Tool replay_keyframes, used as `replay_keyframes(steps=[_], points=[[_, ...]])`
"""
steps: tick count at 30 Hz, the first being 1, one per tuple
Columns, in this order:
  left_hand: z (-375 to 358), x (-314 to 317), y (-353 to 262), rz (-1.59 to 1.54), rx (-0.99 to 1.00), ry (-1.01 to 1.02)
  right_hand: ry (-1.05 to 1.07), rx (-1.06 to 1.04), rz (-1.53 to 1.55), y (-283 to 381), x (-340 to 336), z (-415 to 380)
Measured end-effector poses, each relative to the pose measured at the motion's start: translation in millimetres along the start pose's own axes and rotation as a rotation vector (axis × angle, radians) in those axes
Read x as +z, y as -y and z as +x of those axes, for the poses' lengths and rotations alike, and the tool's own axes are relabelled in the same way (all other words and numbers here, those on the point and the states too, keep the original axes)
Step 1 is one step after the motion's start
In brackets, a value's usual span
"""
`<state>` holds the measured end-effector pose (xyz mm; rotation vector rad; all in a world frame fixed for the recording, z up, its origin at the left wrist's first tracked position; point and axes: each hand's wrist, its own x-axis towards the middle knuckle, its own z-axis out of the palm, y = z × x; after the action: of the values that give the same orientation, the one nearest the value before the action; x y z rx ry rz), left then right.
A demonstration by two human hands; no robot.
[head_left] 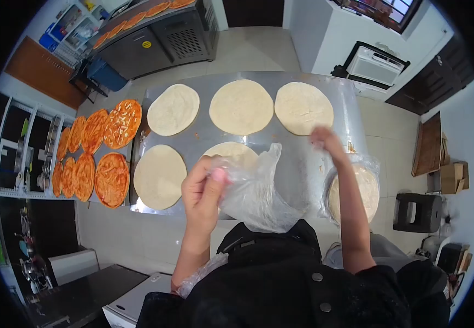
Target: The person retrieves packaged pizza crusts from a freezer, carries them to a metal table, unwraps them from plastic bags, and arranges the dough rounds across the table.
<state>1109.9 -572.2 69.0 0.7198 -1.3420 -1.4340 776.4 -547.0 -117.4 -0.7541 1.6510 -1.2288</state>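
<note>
A clear plastic sheet (258, 199) hangs from my left hand (201, 188), whose thumb and fingers pinch its edge. It partly covers a round of dough (230, 150) behind it. My right hand (324, 139), smeared by motion, is over the metal table just below the top right dough round (304, 108); its fingers cannot be made out. More flat dough rounds lie at the top middle (241, 106), top left (173, 109) and lower left (160, 176). Beneath my right forearm, dough (365, 191) rests on plastic at the table's right edge.
Several sauce-covered rounds (112, 179) lie on the left. A steel counter (155, 50) with more sauced rounds stands at the back left. A black stool (418, 213) and a cardboard box (454, 179) are at the right. Part of a person's grey-clad leg (381, 247) shows near the lower right.
</note>
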Motion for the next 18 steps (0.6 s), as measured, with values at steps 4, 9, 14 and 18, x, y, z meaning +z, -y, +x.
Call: replay_keyframes(steps=[4,9,14,18], points=[[10.4,20.0,1.5,-0.157,0.057,-0.155,0.601,0.401,0.121,-4.7,52.4,-86.6],[9.7,28.3,1.5,-0.187,0.059,-0.107,0.458,0.26,0.406,28.5,50.3,-118.8],[21.3,43.0,-1.8,0.234,0.246,-0.074,0.267,0.003,0.668,74.5,28.5,-128.8],[22.8,45.9,-17.9,1.039,0.73,-0.28,-0.071,-0.308,0.649,114.2,49.5,-155.4]])
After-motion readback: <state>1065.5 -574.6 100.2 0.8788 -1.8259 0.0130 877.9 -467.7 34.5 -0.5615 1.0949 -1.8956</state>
